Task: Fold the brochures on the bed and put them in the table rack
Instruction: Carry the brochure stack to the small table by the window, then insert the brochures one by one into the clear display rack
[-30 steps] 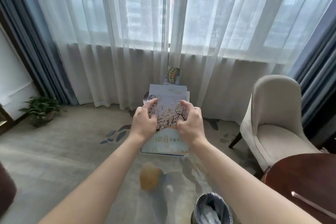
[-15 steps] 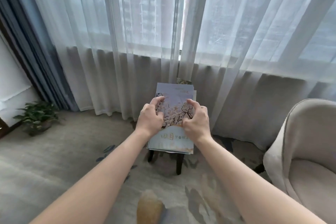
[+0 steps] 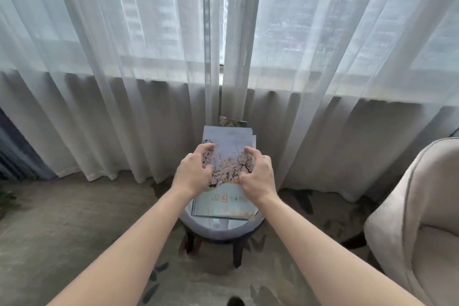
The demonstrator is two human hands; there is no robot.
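My left hand (image 3: 196,172) curls its grip round the left edge of the folded brochures (image 3: 227,176); my right hand (image 3: 258,176) pinches the right edge. The stack hangs over the small round bench (image 3: 218,227). Folding looks done; next I must slot them into the rack (image 3: 232,122) behind, barely visible.

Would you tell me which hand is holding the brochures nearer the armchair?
The right hand; it grips the brochures on the armchair side, the left hand opposite.
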